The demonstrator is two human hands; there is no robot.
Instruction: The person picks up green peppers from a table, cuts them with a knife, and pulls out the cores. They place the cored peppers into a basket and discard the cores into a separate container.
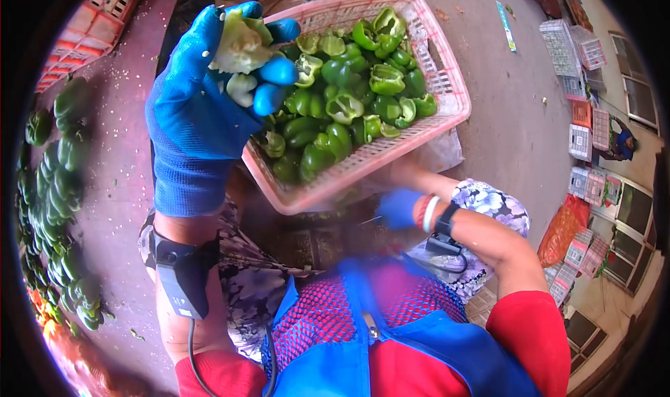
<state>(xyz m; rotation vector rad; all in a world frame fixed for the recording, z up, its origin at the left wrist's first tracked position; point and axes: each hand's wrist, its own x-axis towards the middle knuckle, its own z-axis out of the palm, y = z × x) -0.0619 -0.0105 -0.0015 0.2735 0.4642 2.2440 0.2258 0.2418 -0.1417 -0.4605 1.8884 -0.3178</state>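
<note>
My left hand (pixel 216 83), in a blue coated glove, is raised at the upper left beside the crate, its fingers curled round a pale green pepper core (pixel 242 42) with white seeds. A smaller whitish piece (pixel 241 88) lies against the same fingers. The pink plastic crate (pixel 457 104) rests tilted in front of me and holds several cut green peppers (pixel 335 135). My right hand (pixel 400 208), gloved in blue, is below the crate's near edge, over my lap. Motion blurs its fingers, and whatever it may hold cannot be made out.
A long pile of green peppers (pixel 59 188) lies on the floor at the left, below red crates (pixel 84 34). Stacked crates (pixel 558 48) and a red sack (pixel 562 229) line the wall at the right, where another person (pixel 623 144) is visible. Seeds dot the floor.
</note>
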